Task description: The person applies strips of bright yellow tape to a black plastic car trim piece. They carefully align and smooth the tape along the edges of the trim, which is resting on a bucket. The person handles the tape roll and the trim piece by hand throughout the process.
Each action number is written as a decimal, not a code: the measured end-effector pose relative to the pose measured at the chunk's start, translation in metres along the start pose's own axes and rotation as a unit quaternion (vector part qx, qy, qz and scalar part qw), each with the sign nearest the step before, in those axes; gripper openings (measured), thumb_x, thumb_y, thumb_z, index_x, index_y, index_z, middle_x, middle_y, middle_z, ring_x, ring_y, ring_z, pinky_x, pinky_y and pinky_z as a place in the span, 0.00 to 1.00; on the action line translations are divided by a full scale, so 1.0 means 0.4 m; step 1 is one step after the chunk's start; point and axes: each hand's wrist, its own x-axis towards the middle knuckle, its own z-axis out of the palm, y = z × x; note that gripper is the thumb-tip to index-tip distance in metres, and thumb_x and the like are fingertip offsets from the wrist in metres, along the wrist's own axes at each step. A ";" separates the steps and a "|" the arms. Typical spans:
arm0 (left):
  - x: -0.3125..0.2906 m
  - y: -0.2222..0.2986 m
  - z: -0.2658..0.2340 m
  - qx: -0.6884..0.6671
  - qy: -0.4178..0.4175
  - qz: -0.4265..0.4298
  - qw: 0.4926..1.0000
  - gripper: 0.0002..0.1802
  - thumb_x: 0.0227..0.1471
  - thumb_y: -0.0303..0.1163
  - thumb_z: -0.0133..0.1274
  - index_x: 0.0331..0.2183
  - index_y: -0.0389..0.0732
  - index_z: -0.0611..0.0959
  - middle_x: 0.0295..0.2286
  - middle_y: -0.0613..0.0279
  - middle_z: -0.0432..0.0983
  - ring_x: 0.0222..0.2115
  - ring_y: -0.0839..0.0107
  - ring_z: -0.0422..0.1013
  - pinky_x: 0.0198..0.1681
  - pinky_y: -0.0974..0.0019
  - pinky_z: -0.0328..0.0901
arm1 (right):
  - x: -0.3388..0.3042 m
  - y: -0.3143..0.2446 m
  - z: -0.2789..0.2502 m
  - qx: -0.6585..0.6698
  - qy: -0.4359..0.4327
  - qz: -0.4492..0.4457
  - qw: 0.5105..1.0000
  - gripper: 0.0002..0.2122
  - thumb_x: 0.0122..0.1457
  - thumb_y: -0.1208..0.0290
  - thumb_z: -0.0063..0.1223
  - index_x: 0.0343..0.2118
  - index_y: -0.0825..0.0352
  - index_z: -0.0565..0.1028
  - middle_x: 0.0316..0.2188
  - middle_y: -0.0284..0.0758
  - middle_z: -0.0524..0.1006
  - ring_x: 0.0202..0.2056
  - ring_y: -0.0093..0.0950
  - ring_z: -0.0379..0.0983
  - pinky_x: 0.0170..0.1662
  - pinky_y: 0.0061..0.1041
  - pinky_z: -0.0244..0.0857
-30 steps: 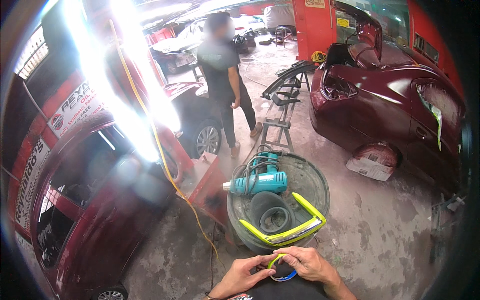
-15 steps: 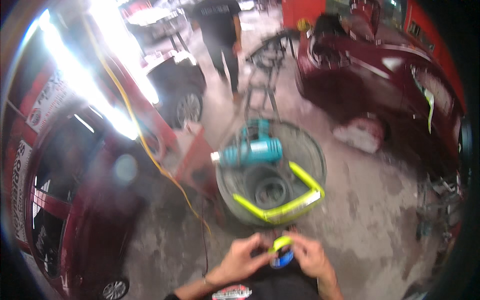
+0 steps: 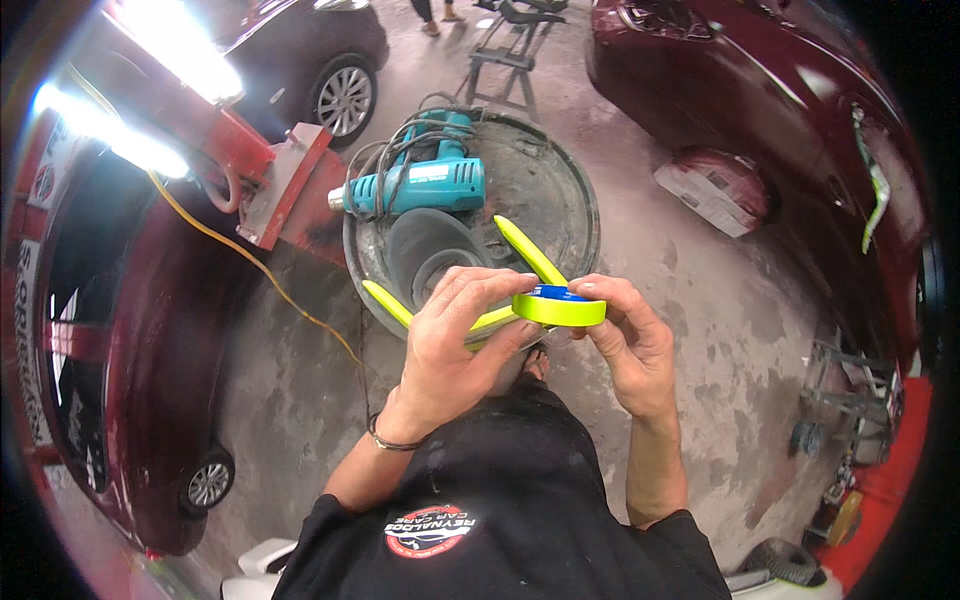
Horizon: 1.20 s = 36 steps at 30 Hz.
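Note:
Both my hands hold a roll of neon yellow tape with a blue core, level in front of me. On its left side, my left hand pinches the roll between thumb and fingers. From the right, my right hand grips the other edge with thumb and index finger. Behind the roll lies a neon yellow bent strip-like piece, its middle partly hidden by my left hand. It rests on a round dark tabletop. A teal heat gun with its coiled cord lies farther back, near a dark round hollow object.
Dark red car bodies stand left and right. A yellow cable hangs beside a red metal stand. A metal trestle is beyond the table, and a person's feet show at the far edge.
My view has tipped down. My hands, with the tape roll between them, now appear higher and nearer the round table, covering part of the neon piece. The other person has mostly left the picture.

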 end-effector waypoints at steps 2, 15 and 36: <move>-0.004 0.010 0.032 -0.015 0.005 -0.050 0.999 0.24 0.56 0.19 0.70 0.55 0.35 0.86 0.48 0.56 0.88 0.47 0.64 0.81 0.51 0.62 0.74 | 0.006 0.011 -0.021 0.050 -0.002 0.042 0.998 0.15 0.77 0.76 0.58 0.63 0.66 0.79 0.51 0.36 0.83 0.44 0.20 0.80 0.40 0.19 0.77; 0.008 0.010 0.004 -0.119 -0.034 -0.061 0.990 0.30 0.53 0.18 0.75 0.58 0.34 0.85 0.42 0.60 0.85 0.38 0.74 0.77 0.45 0.68 0.72 | 0.014 0.038 0.059 0.141 0.036 0.143 0.979 0.19 0.83 0.65 0.50 0.70 0.64 0.75 0.37 0.27 0.82 0.33 0.13 0.75 0.30 0.15 0.65; -0.035 -0.066 -0.172 -0.125 -0.252 -0.098 0.955 0.21 0.54 0.31 0.78 0.46 0.36 0.86 0.33 0.57 0.90 0.36 0.70 0.87 0.44 0.64 0.79 | -0.070 0.019 0.151 -0.086 0.032 0.124 0.988 0.17 0.80 0.71 0.53 0.66 0.67 0.80 0.37 0.33 0.87 0.29 0.18 0.77 0.35 0.22 0.74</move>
